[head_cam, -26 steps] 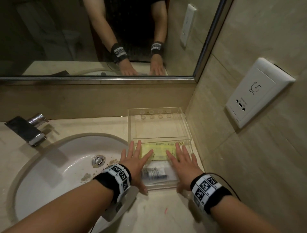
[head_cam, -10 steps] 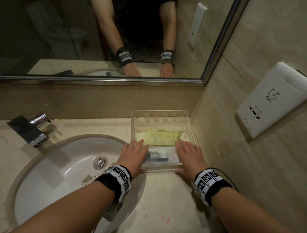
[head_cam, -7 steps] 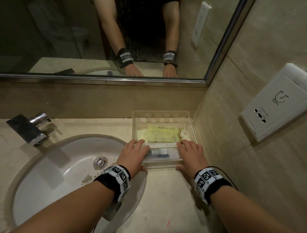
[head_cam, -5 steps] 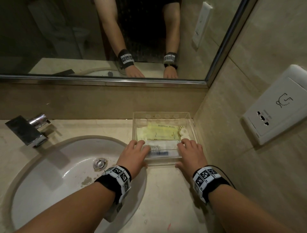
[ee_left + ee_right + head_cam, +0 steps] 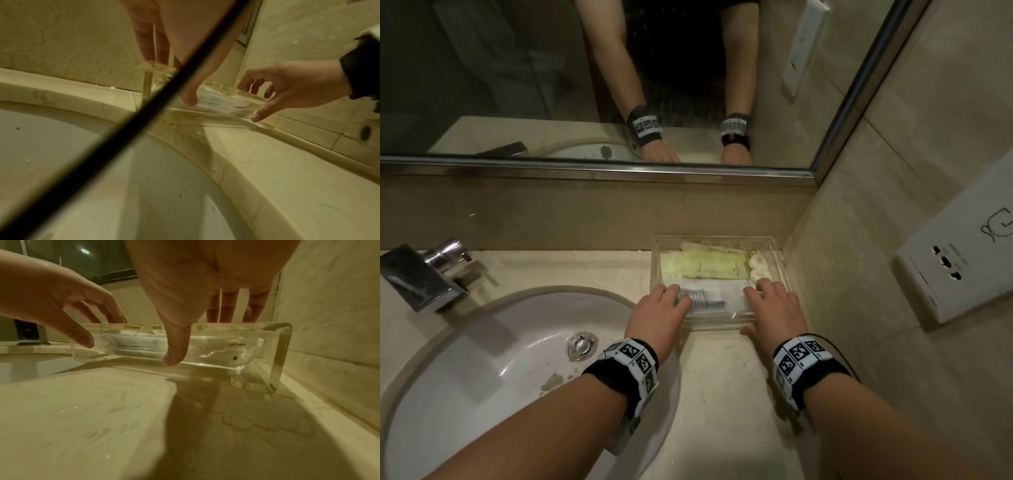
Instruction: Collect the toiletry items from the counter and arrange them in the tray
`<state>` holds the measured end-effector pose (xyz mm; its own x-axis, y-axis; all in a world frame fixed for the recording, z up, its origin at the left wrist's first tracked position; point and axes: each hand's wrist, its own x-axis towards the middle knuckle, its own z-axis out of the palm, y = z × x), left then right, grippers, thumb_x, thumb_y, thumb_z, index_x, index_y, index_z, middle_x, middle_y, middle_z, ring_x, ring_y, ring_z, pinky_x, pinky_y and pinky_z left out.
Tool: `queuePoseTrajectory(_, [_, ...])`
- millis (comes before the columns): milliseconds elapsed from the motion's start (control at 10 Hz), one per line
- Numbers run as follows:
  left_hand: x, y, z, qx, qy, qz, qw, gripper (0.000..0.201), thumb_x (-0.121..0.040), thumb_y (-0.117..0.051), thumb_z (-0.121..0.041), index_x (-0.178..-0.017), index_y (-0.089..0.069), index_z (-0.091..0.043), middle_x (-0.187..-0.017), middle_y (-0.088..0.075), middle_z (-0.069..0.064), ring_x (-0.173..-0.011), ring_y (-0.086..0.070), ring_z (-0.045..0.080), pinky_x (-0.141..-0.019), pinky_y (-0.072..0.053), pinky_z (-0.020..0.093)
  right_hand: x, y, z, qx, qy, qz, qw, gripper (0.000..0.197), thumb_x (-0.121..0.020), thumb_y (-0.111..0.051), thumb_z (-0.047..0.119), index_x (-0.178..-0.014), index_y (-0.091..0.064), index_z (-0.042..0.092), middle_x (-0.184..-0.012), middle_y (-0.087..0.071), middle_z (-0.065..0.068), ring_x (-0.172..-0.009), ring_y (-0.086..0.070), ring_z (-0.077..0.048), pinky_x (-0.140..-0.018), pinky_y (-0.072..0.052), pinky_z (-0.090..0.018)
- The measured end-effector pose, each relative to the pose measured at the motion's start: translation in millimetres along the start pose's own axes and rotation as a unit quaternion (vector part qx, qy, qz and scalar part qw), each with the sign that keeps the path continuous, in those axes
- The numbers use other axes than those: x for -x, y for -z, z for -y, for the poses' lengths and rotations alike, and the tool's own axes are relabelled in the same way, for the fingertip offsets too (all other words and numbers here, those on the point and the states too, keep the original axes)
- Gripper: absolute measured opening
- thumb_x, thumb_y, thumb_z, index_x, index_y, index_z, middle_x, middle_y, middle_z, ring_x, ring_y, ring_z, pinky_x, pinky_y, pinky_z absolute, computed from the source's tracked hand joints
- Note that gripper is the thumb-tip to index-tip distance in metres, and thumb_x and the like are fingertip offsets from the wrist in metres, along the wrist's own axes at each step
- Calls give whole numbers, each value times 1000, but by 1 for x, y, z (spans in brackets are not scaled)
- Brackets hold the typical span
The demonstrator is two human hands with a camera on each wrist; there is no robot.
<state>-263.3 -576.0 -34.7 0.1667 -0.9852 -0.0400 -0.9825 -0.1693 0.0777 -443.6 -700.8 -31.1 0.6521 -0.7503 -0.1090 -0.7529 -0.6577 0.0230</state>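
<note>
Tray [image 5: 777,260] tight in wall corner, sink [image 5: 482,359] beside, packets [image 5: 709,270] perhaps inside

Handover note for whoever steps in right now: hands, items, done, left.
Left hand: grips the near left end of the clear tray, fingers over the rim, thumb on the front wall.
Right hand: grips the near right end the same way.
Tray: on the counter, in the corner by the side wall, right of the sink.
Inside: yellow packet at the back, clear packet at the front, small white pieces at the right.
Done: every item I can see is in the tray.
Left: probably just settle the tray and let go.
</note>
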Motion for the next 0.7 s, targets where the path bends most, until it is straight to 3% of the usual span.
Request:
queuePoseTrajectory(100, [-3,-1,1,13,2,5,1000,62,-73,-62,5,-131,-51,-17,-131,-54,8,-115,-51,30,-85,-48,38,-1,-5,-2,-10,-7,17,1000,64,-82,-67,46,-135,-38,26,-156,-22,-4,-141,-22,-26,-112,-25,-44])
queuePoseTrajectory(200, [-3,-5,2,-3,6,12,1000,69,-58,-72,7,-122,-61,-18,-117,-65,8,-104,-59,32,-82,-53,43,0,-9,-3,-26,-12,39,999,68,-86,-62,46,-143,-29,27,-161,-7,-2,-148,-5,-26,-118,-12,-46])
queuePoseTrajectory(300, [-2,-7,1,9,13,8,1000,72,-62,-70,9,-127,-58,-19,-124,-63,7,-111,-56,33,-86,-52,44,-1,-9,-4,-29,-10,47,998,67,-87,-61,45,-143,-28,27,-162,-6,-2,-148,-5,-26,-118,-11,-46])
queuePoseTrajectory(400, [-2,-4,0,13,14,20,1000,74,-78,-58,8,-144,-41,-19,-142,-48,6,-127,-42,32,-94,-47,40,-1,-7,-3,-27,-15,54,998,67,-87,-61,44,-143,-28,27,-162,-5,-2,-148,-4,-26,-118,-12,-46])
queuePoseTrajectory(500, [-3,0,-1,4,16,24,1000,73,-85,-52,4,-149,-28,-21,-150,-36,4,-135,-32,29,-105,-38,37,-1,-5,0,-33,-17,50,998,66,-87,-63,42,-142,-29,27,-162,-5,-3,-148,-5,-26,-119,-12,-46])
queuePoseTrajectory(700, [-6,5,-7,12,27,31,999,62,-85,-54,1,-142,-38,-20,-143,-43,4,-128,-37,28,-105,-38,37,-1,1,8,-56,-39,59,996,68,-86,-68,26,-141,-29,24,-161,-6,-6,-148,-5,-28,-120,-12,-47])
